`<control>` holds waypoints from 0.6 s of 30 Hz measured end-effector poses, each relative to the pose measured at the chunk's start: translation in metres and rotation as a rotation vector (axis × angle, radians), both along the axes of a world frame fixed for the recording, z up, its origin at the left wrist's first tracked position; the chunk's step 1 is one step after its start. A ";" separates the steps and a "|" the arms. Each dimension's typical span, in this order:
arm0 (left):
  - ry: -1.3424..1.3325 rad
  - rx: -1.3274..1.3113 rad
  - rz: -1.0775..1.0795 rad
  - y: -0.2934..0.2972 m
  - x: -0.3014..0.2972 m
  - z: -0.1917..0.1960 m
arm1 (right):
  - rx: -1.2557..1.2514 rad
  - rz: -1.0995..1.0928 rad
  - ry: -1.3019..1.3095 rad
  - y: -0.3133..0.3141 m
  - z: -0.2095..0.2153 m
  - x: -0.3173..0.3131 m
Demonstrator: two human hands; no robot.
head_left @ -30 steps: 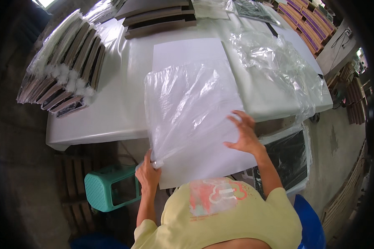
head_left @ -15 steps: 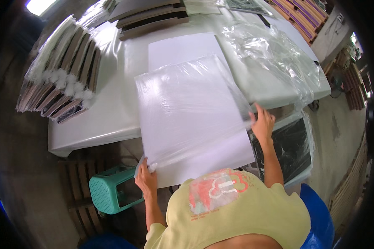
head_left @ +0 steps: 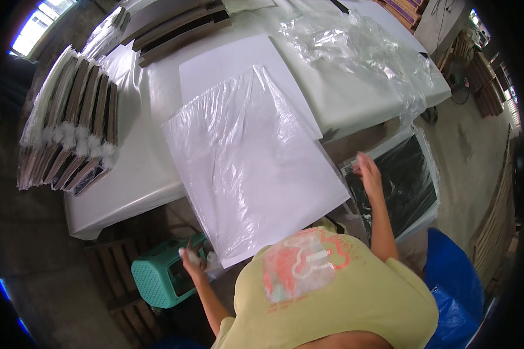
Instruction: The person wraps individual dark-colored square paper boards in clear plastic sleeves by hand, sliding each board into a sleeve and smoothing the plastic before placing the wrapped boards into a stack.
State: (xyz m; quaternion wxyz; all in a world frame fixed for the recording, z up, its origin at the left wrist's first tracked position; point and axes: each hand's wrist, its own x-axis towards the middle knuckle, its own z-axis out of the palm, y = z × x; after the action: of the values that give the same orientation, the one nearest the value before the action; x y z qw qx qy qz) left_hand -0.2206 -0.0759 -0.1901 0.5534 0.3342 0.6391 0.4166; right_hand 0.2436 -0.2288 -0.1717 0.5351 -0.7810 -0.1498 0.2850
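A large white sheet (head_left: 285, 192) under clear plastic film (head_left: 233, 134) lies at a slant in front of me, its near end over the table's front edge and against my shirt. The film is creased, mostly on its left half. My left hand (head_left: 193, 262) is off the near left corner, fingers apart, with a loose bit of film (head_left: 214, 264) beside it. Past the right edge of the sheet, my right hand (head_left: 368, 174) is lifted, its fingers blurred; whether they hold film is unclear. Another white sheet (head_left: 215, 67) shows from beneath the far end.
Wrapped flat panels (head_left: 70, 116) stand stacked at the table's left, dark boards (head_left: 180, 32) at the back. Crumpled film (head_left: 361, 52) covers the right of the white table (head_left: 151, 139). A green stool (head_left: 157, 285) is below left; a wrapped dark panel (head_left: 402, 180) leans at right.
The film now reaches down over the near end of the sheet, and the sheet has turned aslant. Both hands have come away from its edges, the left outward and down. My view has shifted.
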 end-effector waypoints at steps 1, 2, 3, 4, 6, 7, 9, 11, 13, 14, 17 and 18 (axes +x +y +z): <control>-0.041 -0.098 0.021 0.010 0.005 0.001 | -0.043 0.020 0.088 0.026 0.016 -0.005; 0.032 -0.150 -0.180 0.017 0.002 -0.014 | 0.012 0.150 0.195 0.036 -0.005 -0.003; 0.102 -0.194 -0.376 0.026 0.001 -0.027 | 0.076 0.286 0.292 0.046 -0.023 -0.003; 0.340 -0.151 -0.601 0.026 0.012 -0.016 | 0.064 0.374 0.145 0.052 -0.018 -0.009; 0.190 0.237 -0.604 0.009 0.044 0.010 | 0.034 0.519 -0.159 0.043 -0.001 -0.024; 0.146 0.159 -0.619 -0.001 0.045 0.023 | 0.019 0.460 -0.168 0.027 0.001 -0.025; 0.142 0.000 -0.722 -0.022 0.048 0.043 | -0.021 0.341 -0.176 -0.009 0.000 -0.026; 0.148 -0.092 -0.734 -0.035 0.059 0.051 | 0.051 0.221 -0.156 -0.046 0.001 -0.033; 0.172 -0.096 -0.642 -0.044 0.074 0.051 | 0.223 0.049 -0.144 -0.089 -0.030 -0.038; 0.209 0.048 -0.758 -0.043 0.080 0.041 | 0.256 -0.100 -0.009 -0.107 -0.034 -0.041; 0.207 0.007 -0.968 -0.031 0.113 0.048 | 0.563 -0.539 0.056 -0.187 -0.079 -0.031; 0.206 0.059 -1.030 -0.022 0.117 0.039 | 0.511 -0.811 0.157 -0.208 -0.077 -0.033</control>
State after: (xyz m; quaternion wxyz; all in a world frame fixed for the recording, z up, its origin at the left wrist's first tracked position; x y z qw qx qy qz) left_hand -0.1031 -0.0974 -0.1515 0.6110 0.6599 0.4311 0.0734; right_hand 0.2102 -0.4368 -0.2482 0.7873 -0.5963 0.1423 0.0658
